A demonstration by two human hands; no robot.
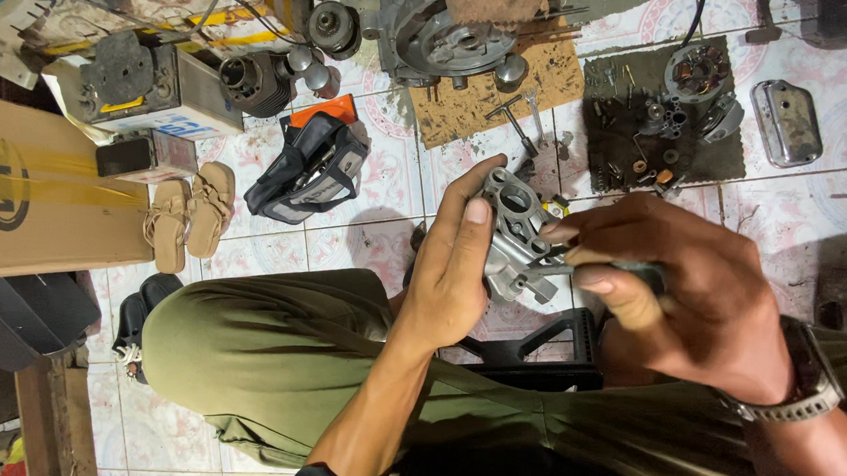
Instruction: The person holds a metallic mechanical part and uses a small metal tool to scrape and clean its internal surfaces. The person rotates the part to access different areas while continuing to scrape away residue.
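My left hand grips a small grey cast-metal engine part with round ports, held up over my lap. My right hand, with a metal watch on its wrist, is closed around a thin dark-handled tool whose metal tip is pressed into the side of the part. My knees in olive trousers fill the lower part of the view.
On the tiled floor lie an engine casing, a cylinder, a mat with small parts, a metal cover, a T-handle wrench, a black and orange bag, sandals and a cardboard box. A black stool stands under me.
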